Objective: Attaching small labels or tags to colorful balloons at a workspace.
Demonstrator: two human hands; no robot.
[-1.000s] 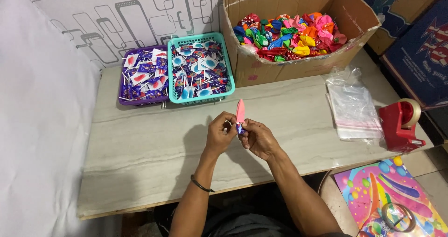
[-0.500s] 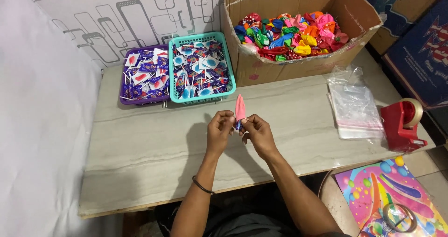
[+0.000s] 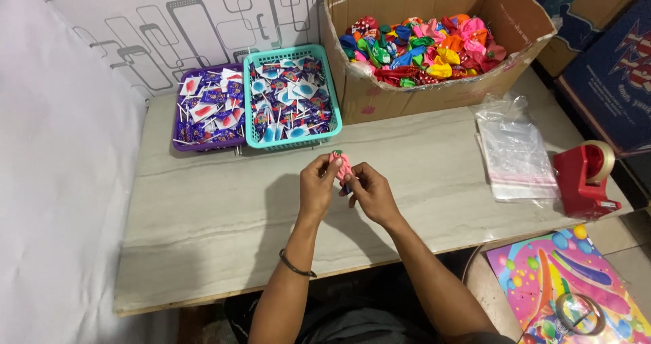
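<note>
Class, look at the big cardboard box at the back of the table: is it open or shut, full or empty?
Open and roughly full: the cardboard box has flaps spread, with colourful balloons heaped inside.

Two baskets (image 3: 291, 100) left of box (image 3: 434, 93) on table (image 3: 203, 215)

Bare tabletop (image 3: 203, 215) is left open around both hands, while the far edge is blocked by two baskets (image 3: 291, 140) and a cardboard box (image 3: 407, 100), the right by plastic bags (image 3: 519, 157) and a tape dispenser (image 3: 583, 181).
</note>
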